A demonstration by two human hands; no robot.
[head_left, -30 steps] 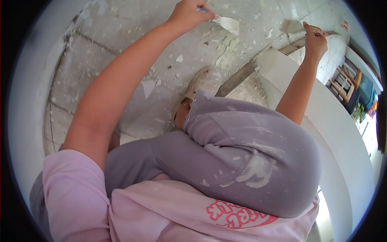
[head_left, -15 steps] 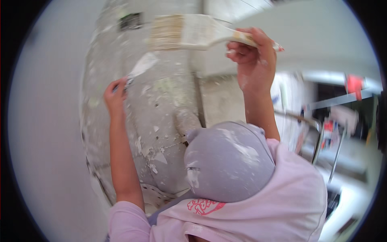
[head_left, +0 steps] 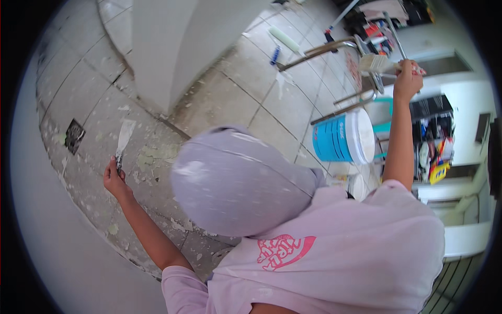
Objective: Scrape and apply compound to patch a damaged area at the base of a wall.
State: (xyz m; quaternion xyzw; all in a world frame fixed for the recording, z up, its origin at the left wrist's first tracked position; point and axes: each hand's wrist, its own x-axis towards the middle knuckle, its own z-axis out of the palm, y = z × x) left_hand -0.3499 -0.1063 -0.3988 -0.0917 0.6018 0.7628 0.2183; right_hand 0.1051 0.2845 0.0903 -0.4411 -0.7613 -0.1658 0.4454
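My left hand (head_left: 116,182) at the left is closed on a putty knife (head_left: 125,135), its pale, paint-smeared blade angled upward over the dusty, chip-strewn floor (head_left: 94,188). My right hand (head_left: 408,85), raised at the upper right, grips a wide paintbrush (head_left: 374,64) with pale bristles and a paint-stained handle. My bent knee (head_left: 235,183), in grey trousers streaked with white, lies between my hands, above my pink shirt.
A curved white wall base (head_left: 178,42) stands at the top. A white-and-blue bucket (head_left: 332,140) is beside a metal-framed chair (head_left: 321,51). A paint roller (head_left: 284,38) lies on the tiles. A cluttered shelf (head_left: 431,138) is at the right; another wall (head_left: 47,225) borders the left.
The view has swung toward the bucket and chair. My right hand with the brush has moved up and outward to the right; my left hand still holds the putty knife, lower than a second ago.
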